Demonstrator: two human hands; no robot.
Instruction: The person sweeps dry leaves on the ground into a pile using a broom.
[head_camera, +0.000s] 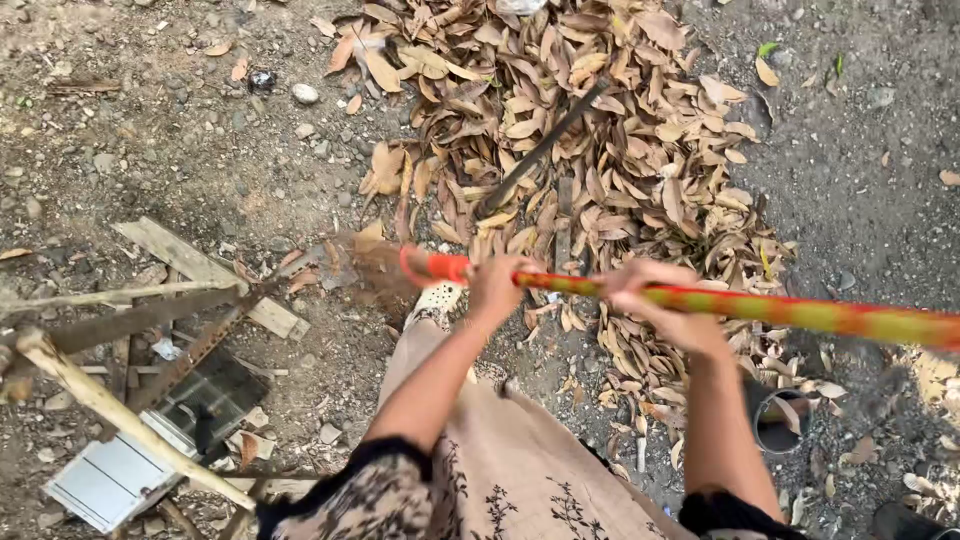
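both hands, left hand and right hand, have fingers wrapped round a striped broom handle held across the body. its blurred bristle head sits at the edge of the dry leaf pile. sweeping looks mid-stroke; the next pass likely needs bristles kept low to the gravel.

Both arms reach forward and down from short dark-trimmed sleeves, bare from above the elbow. The left arm angles inward, its forearm rising toward the centre, and the left hand is closed in a fist with knuckles turned away from the camera. The right arm runs nearly straight up the view, wrist bent slightly inward, and the right hand is likewise curled shut, fingers wrapped over from above. The two hands sit near each other, level, right slightly lower.
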